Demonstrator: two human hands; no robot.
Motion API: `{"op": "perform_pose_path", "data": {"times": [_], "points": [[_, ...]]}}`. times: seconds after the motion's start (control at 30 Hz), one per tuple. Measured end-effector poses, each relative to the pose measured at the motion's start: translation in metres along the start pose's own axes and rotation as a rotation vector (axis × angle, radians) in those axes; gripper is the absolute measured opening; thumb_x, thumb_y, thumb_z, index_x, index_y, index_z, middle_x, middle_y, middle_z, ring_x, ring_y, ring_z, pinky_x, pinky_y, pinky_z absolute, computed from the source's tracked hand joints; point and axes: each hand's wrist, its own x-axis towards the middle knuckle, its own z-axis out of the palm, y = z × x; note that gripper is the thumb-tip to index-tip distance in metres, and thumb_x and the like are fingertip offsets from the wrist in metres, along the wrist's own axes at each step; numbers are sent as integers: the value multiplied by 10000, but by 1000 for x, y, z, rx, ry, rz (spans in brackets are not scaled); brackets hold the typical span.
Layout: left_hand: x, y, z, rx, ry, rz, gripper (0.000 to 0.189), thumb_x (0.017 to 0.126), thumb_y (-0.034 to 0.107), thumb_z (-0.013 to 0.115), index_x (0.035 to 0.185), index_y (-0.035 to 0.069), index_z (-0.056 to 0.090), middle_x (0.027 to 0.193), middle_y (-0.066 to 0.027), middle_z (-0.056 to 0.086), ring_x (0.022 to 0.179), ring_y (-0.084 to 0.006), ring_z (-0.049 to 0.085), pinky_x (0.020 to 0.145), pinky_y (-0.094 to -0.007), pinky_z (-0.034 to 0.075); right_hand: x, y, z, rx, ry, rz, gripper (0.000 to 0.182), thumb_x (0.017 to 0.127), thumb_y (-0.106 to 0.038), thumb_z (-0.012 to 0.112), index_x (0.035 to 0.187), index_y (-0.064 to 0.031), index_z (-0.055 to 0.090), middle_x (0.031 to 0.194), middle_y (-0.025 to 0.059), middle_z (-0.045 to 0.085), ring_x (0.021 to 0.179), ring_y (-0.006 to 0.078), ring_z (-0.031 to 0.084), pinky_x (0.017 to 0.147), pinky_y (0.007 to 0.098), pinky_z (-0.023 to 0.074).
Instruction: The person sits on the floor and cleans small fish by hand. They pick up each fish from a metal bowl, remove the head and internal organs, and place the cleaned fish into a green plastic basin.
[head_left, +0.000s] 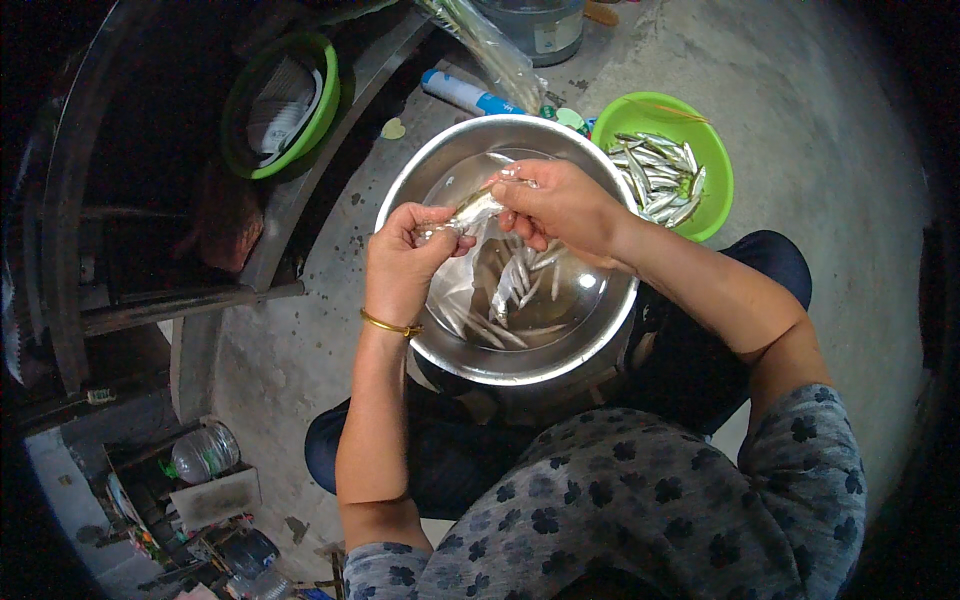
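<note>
Between my two hands a small silvery fish (474, 213) is held over a wide stainless steel basin (517, 371). My left hand (420, 244) pinches one end of it between thumb and fingers. At the other end, my right hand (555, 202) grips the fish with thumb and forefinger; my fingers cover part of it. Cloudy water fills the lower part of the basin, where several small fish (517, 281) lie. Just beyond the right rim, a green plastic bowl (720, 172) holds a pile of small silvery fish (660, 176).
A green basin (330, 112) with white items sits on a dark rack (352, 97) at upper left. Behind the steel basin lie a blue-and-white tube (469, 94) and a clear plastic bag (502, 56), near a bucket (551, 34). Plastic bottles (206, 454) and boxes crowd the lower left.
</note>
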Motion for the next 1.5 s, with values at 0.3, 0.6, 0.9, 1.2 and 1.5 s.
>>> {"op": "perform_pose_path", "data": {"times": [0.3, 0.6, 0.9, 1.2, 1.5], "points": [[2, -7, 5, 109, 41, 97, 158, 823, 46, 648, 959, -5, 584, 767, -42, 614, 621, -91, 565, 572, -210, 440, 0, 8, 4, -39, -26, -56, 290, 947, -229, 508, 1139, -14, 542, 735, 31, 550, 617, 66, 528, 493, 206, 440], [21, -61, 7, 342, 115, -197, 177, 906, 113, 523, 1000, -16, 600, 687, -80, 609, 558, -139, 576, 535, -256, 471, 42, 100, -49, -897, 29, -457, 217, 924, -205, 490, 1020, -16, 537, 785, 140, 627, 628, 231, 624, 539, 367, 501], [34, -171, -2, 1320, -188, 154, 427, 761, 121, 575, 1177, 47, 516, 1173, -189, 544, 1092, -374, 509, 939, -444, 416, 38, 136, -62, -1636, -126, -82, 340, 805, -97, 527, 1121, 5, 451, 829, 197, 649, 803, 378, 645, 677, 489, 493], [35, -110, 22, 1178, -226, 329, 465, 885, 238, 544, 1305, 87, 412, 1212, -145, 569, 1138, -341, 527, 1101, -530, 174, 31, 93, -22, -1533, -39, -524, 212, 793, -92, 537, 977, -29, 620, 822, 160, 665, 804, 340, 652, 845, 519, 418], [28, -98, 26, 1156, -378, 183, 250, 906, 170, 489, 1076, -8, 447, 907, -274, 618, 877, -400, 607, 789, -471, 461, 8, 79, -29, -1620, -35, -583, 91, 785, -70, 541, 871, -75, 569, 753, 81, 611, 828, 261, 624, 1021, 511, 285]]}}
